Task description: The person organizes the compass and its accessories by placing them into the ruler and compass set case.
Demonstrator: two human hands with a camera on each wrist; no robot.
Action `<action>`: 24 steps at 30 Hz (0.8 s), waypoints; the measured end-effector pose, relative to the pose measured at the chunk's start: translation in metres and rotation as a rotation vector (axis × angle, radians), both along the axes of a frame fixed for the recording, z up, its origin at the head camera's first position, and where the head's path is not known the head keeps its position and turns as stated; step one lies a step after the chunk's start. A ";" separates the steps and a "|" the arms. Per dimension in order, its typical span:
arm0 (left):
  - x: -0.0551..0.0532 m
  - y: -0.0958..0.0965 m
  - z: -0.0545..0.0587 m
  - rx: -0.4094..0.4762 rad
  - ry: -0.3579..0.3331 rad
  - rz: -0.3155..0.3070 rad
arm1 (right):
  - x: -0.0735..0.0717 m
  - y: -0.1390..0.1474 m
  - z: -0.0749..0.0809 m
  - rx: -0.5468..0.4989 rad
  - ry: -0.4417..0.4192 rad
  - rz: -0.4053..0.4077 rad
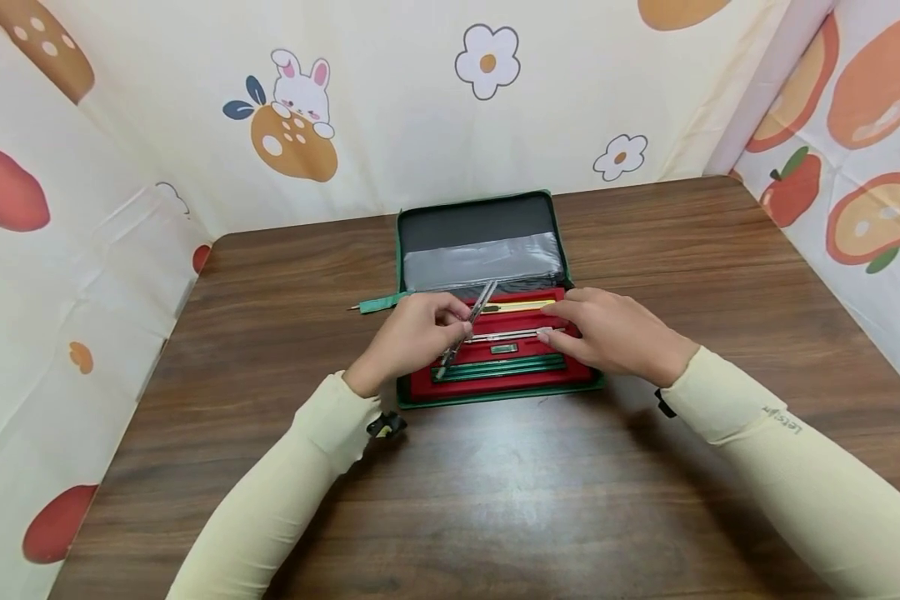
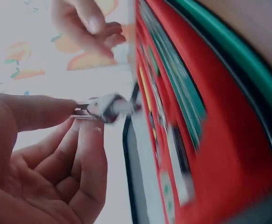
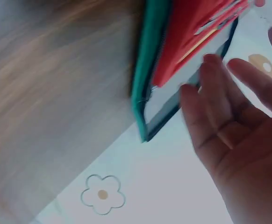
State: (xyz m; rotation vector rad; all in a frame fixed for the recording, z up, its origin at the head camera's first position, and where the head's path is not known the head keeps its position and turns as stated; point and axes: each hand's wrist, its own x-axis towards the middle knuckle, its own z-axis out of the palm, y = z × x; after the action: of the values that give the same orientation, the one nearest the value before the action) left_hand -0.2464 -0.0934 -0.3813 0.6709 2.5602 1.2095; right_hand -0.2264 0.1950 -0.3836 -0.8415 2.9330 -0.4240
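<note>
My left hand (image 1: 418,332) pinches a slim metal compass (image 1: 484,302) between thumb and fingers, tilted over the left part of an open green zip case (image 1: 495,398). In the left wrist view the compass (image 2: 105,108) looks blurred. My right hand (image 1: 618,329) hovers at the case's right side with loosely bent fingers and nothing between them, as the right wrist view shows. Its fingertips are close to a yellow slim tool (image 1: 521,307) and a silver instrument (image 1: 506,336). Both lie in the red tray (image 1: 422,385), along with a small green box (image 1: 504,348) and long green pieces (image 1: 506,367).
The case's lid, with a clear pocket (image 1: 483,260), leans back behind the tray. A green strip (image 1: 378,304) with a pencil tip sticks out left of the case. Brown wooden table (image 1: 450,500) surrounds it; printed cloth (image 1: 405,108) hangs behind and on both sides.
</note>
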 end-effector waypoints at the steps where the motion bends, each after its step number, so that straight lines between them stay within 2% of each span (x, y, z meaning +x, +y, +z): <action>1: 0.000 0.003 0.000 0.036 -0.030 0.012 | 0.000 -0.003 0.001 -0.014 0.002 -0.001; 6: 0.000 0.018 -0.001 0.226 -0.185 0.066 | 0.001 -0.020 0.002 -0.104 -0.001 0.031; 11: 0.000 0.024 -0.004 0.378 -0.261 0.107 | 0.002 -0.035 0.001 -0.184 0.022 0.062; 19: 0.007 0.027 -0.008 0.496 -0.390 0.145 | 0.001 -0.049 -0.005 -0.245 0.091 0.099; 21: 0.008 0.027 -0.009 0.506 -0.396 0.155 | 0.000 -0.051 -0.006 -0.252 0.103 0.103; 24: 0.009 0.027 -0.011 0.494 -0.369 0.153 | -0.001 -0.053 -0.006 -0.257 0.120 0.107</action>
State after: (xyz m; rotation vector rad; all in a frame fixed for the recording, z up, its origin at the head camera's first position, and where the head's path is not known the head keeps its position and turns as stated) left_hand -0.2375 -0.0669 -0.3918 0.2969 2.0501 1.8481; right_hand -0.2269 0.1424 -0.3901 -1.0834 2.9639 -0.7807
